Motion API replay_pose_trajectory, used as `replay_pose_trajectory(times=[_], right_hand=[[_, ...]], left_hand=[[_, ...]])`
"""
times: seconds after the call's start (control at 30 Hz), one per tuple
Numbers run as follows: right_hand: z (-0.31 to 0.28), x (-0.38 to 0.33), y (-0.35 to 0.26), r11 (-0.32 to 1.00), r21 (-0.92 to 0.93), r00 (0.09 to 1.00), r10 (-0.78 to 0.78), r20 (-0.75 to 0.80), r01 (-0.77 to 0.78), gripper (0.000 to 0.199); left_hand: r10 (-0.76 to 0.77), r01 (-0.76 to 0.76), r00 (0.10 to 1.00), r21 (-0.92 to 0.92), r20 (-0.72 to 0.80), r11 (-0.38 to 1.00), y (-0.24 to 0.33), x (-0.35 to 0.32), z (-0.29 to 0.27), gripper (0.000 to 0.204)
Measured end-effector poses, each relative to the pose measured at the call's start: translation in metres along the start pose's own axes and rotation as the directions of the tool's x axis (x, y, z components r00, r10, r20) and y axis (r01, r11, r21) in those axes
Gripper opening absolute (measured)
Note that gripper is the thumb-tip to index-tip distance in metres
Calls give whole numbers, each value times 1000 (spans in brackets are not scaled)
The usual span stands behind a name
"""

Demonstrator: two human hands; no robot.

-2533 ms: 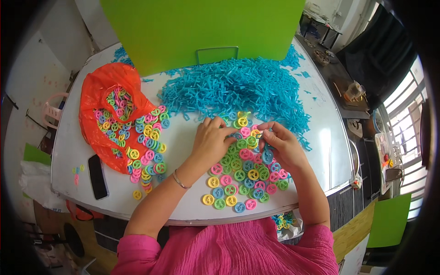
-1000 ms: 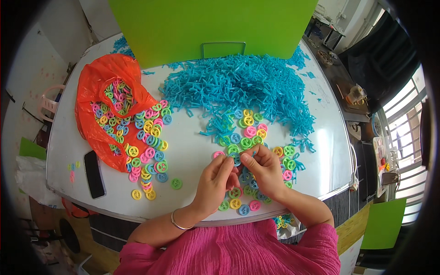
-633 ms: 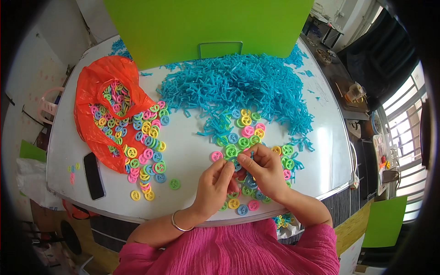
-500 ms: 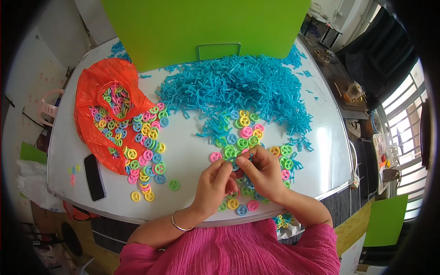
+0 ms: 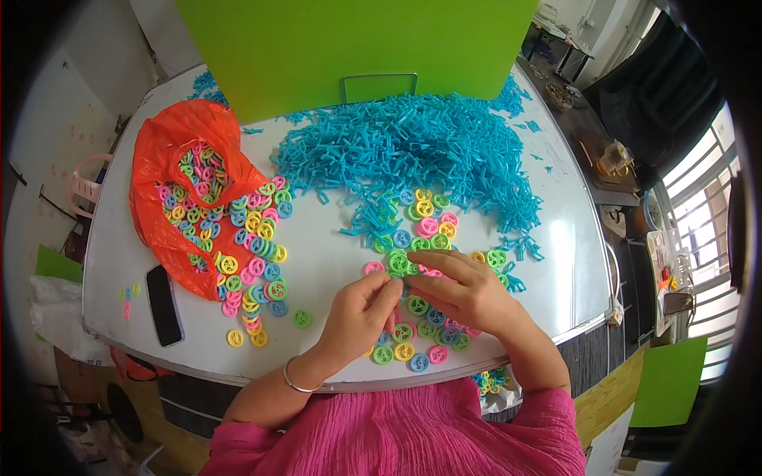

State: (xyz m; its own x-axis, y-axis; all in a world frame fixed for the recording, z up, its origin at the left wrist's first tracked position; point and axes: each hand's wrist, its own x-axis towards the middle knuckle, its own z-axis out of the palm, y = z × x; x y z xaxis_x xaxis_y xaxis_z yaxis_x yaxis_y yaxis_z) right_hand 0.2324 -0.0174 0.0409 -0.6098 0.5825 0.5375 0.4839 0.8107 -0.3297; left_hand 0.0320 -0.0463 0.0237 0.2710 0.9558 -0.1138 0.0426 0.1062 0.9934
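Small spoked plastic wheels in pink, green, blue and yellow lie around both hands. My left hand [image 5: 361, 313] is closed in a pinch in front of the green wheels; whatever sits between its thumb and finger is too small or hidden to name. Beside it, my right hand [image 5: 467, 295] reaches leftward, fingers stretched and parted from the thumb. Its fingertips are at a green wheel [image 5: 398, 263], perhaps touching it. Under and below the right hand are more wheels, including a yellow wheel [image 5: 403, 351] and a blue wheel [image 5: 419, 362].
A big heap of blue plastic clips [image 5: 413, 151] lies before an upright green board [image 5: 357, 55]. At left, a red plastic bag [image 5: 155, 206] spills wheels onto the white table [image 5: 317, 349]. A black phone [image 5: 163, 309] rests near the left edge.
The blue wheel pinched between both hands no longer shows there. My right hand has loosened, its fingers stretching left over the green wheels. My left hand has dropped slightly, still pinched.
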Motion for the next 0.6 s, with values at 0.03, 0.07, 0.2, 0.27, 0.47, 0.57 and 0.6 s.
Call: replay_pose_trajectory(times=[0.03,0.07,0.2,0.27,0.47,0.57,0.6], right_hand=[[2,-2,1,1000,1,1000,3,-2,-3,29],[6,-4,1,1000,2,999,-27,-21,27,29],[7,-12,0,1000,15,999,-17,38,17,29],[7,-12,-2,999,38,1000,-1,5,1,29],[9,-10,-9,993,88,994,88,-62,-83,27],[11,-11,-5,991,113,993,79,-88,-69,25],[11,-11,-4,990,131,992,67,-107,-53,24]], left_hand=[[-13,13,1000,25,10,1000,-1,0,1,26],[-26,25,999,49,20,998,-1,0,1,26],[-43,43,999,23,24,999,2,0,3,26],[21,-20,1000,87,-17,996,2,-1,5,26],[74,-71,996,73,-44,995,-5,-2,8,24],[96,-92,995,149,-17,985,0,-1,7,23],[96,-92,995,148,-17,985,1,-1,6,23]])
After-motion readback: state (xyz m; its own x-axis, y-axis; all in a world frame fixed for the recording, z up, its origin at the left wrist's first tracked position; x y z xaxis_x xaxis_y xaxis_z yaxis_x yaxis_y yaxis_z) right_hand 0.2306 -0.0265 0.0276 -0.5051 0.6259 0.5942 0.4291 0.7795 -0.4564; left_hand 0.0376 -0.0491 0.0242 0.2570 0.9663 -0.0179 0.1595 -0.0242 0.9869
